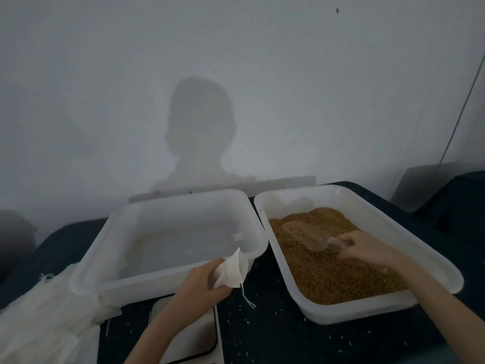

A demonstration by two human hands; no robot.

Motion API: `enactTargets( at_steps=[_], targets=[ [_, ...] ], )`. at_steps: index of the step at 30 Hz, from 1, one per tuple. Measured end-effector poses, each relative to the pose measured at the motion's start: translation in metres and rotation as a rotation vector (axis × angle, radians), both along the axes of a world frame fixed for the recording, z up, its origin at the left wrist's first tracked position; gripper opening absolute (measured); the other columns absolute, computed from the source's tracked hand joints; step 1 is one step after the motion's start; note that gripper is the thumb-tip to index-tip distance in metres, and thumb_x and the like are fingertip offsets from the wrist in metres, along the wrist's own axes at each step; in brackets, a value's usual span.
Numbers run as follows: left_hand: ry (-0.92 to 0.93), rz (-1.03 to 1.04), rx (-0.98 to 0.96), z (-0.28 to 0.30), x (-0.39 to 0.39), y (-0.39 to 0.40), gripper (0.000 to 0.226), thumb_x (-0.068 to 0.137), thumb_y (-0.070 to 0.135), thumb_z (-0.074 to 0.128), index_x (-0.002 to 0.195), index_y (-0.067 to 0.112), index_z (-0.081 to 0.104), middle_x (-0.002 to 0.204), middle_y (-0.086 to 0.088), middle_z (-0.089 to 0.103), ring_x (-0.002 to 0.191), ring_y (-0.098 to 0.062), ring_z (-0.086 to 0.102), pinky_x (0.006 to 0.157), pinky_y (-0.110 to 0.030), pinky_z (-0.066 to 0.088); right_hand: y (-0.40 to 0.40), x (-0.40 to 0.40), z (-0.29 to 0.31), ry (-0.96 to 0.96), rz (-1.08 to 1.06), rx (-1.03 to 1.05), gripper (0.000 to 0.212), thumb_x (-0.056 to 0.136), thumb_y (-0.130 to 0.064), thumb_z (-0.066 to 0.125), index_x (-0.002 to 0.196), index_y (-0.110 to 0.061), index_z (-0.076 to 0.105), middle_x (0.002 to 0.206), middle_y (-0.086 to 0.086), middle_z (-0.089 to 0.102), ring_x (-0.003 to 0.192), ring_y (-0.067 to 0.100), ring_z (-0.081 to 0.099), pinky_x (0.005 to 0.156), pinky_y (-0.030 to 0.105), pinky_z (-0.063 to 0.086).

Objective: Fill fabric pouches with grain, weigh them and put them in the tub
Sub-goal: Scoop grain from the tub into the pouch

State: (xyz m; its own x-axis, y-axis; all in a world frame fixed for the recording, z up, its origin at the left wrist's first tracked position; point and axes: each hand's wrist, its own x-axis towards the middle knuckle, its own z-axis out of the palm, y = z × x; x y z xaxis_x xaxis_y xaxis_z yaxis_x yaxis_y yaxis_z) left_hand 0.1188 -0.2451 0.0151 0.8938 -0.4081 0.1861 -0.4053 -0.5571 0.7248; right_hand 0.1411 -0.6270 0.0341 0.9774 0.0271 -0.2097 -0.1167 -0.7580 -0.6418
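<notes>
A white fabric pouch (231, 270) is pinched in the left hand (203, 281); a clear scoop (309, 236), dug into grain (336, 274), is gripped by the right hand (367, 249). No writing can be read.

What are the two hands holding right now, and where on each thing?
The left hand grips a white fabric pouch by its lower end. The right hand holds a clear scoop by its handle, in the grain.

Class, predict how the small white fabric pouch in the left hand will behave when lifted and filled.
The small white fabric pouch looks limp: it creases in the left hand, so it probably sags. Seemingly empty, it is likely very light. Its drawstring dangles, so it may snag.
</notes>
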Motion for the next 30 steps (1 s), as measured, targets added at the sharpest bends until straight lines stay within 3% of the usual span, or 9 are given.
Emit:
enactTargets(
  at_steps=[6,11,15,22,26,30],
  targets=[
    [0.004,-0.007,-0.001,0.007,0.002,0.004,0.028,0.083,0.026,0.068,0.101,0.042,0.053,0.088,0.027,0.063,0.079,0.003,0.061,0.063,-0.011,0.045,0.012,-0.005,0.021,-0.072,0.123,0.053,0.014,0.088,-0.025,0.066,0.101,-0.019,0.069,0.056,-0.008,0.061,0.041,0.003,0.044,0.042,0.014,0.036],
    [0.021,0.024,-0.039,0.016,0.003,0.013,0.038,0.085,0.028,0.067,0.116,0.039,0.048,0.101,0.019,0.061,0.088,0.007,0.059,0.067,-0.010,0.048,0.035,-0.016,0.052,-0.113,0.325,0.070,0.015,0.086,-0.027,0.067,0.100,-0.033,0.070,0.059,-0.002,0.060,0.045,0.009,0.046,0.043,0.019,0.038],
    [0.034,0.024,-0.038,0.021,0.004,0.024,0.040,0.087,0.028,0.065,0.122,0.036,0.047,0.105,0.017,0.059,0.088,0.007,0.059,0.065,-0.010,0.046,0.059,-0.023,0.070,-0.073,0.481,0.040,0.017,0.084,-0.031,0.071,0.101,-0.030,0.072,0.064,-0.003,0.063,0.048,0.005,0.048,0.046,0.017,0.037],
    [-0.008,0.034,0.046,0.020,0.000,0.032,0.048,0.084,0.029,0.068,0.126,0.035,0.046,0.109,0.016,0.061,0.092,0.003,0.058,0.077,-0.019,0.050,0.085,-0.022,0.074,-0.055,0.533,0.013,0.014,0.081,-0.038,0.072,0.094,-0.037,0.073,0.067,-0.003,0.062,0.054,0.011,0.049,0.053,0.025,0.038],
    [-0.034,0.028,0.055,0.019,-0.001,0.037,0.042,0.083,0.030,0.068,0.116,0.043,0.045,0.102,0.021,0.060,0.087,0.008,0.058,0.070,-0.009,0.046,0.092,-0.020,0.075,-0.056,0.544,-0.083,0.018,0.073,-0.048,0.068,0.090,-0.045,0.071,0.070,-0.010,0.065,0.054,0.001,0.050,0.053,0.018,0.039],
    [-0.040,0.047,0.093,0.018,0.000,0.042,0.043,0.082,0.032,0.068,0.117,0.043,0.045,0.101,0.019,0.061,0.086,0.005,0.059,0.070,-0.013,0.049,0.097,-0.017,0.074,-0.068,0.523,-0.110,0.021,0.069,-0.050,0.067,0.089,-0.050,0.069,0.074,-0.009,0.068,0.056,0.002,0.052,0.055,0.018,0.043]
  ],
)
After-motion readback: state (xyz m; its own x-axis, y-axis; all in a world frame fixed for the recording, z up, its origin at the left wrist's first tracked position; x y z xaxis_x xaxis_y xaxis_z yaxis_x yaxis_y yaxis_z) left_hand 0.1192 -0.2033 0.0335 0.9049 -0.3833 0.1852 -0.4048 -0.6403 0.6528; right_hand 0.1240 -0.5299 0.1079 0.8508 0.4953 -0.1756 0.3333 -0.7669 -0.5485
